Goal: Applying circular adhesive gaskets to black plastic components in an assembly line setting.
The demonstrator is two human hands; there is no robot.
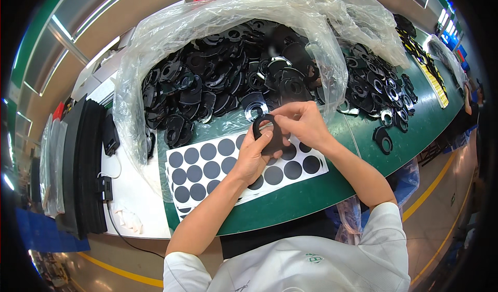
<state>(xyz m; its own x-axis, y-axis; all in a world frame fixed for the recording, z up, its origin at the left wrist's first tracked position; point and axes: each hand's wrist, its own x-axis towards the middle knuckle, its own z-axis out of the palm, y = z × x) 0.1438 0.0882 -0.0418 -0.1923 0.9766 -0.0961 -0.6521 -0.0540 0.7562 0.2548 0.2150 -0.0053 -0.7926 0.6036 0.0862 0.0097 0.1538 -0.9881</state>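
Both hands hold one black plastic part [274,143] with a round ring-like opening at its upper end. My left hand [252,158] grips it from the left, its thumb lying across the part near the opening. The fingers of my right hand [303,124] pinch its upper right edge. Under my hands lies a white sheet [171,186] with rows of dark grey round stickers [273,175]. Some of these are hidden by my hands and forearms. Just beyond the sheet, a shiny black part [254,105] rests at the edge of a heap.
Similar black parts [192,92] fill a large clear plastic bag [127,84] at the back. A second pile [371,79] spreads over the green table [415,149] to the right, with one loose part [383,140]. Black sheets [85,167] stand upright at the left, beside a cabled black device [105,188].
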